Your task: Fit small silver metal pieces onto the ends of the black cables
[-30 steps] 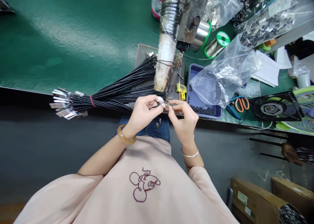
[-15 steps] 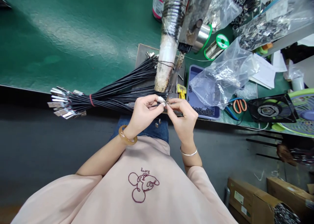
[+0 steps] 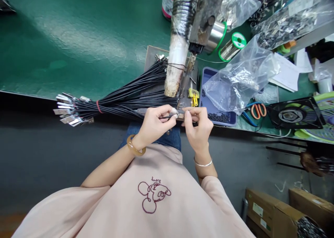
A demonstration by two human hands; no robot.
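My left hand (image 3: pixel 159 122) is closed, pinching the end of a black cable (image 3: pixel 167 117) between thumb and finger, close to the front edge of the bench. A small metal tip shows just past these fingertips. My right hand (image 3: pixel 198 128) sits a little to the right of that tip, thumb and fingers curled together; whatever they may hold is too small to make out. Left of the hands lies a bundle of black cables (image 3: pixel 122 104), tied with a red band (image 3: pixel 99 106) and ending in silver connectors (image 3: pixel 69 110).
A white-wrapped duct (image 3: pixel 175 67) and a soldering iron (image 3: pixel 191 62) hang just beyond my hands. To the right are a blue tray (image 3: pixel 233 119) of small black parts, a plastic bag (image 3: pixel 240 76), solder spools (image 3: pixel 232 46), orange-handled scissors (image 3: pixel 259 111) and a black fan (image 3: pixel 292 116).
My right hand has drawn away to the right from the cable tip, leaving a gap between the two hands. My left hand still holds the cable. The view has shifted slightly.
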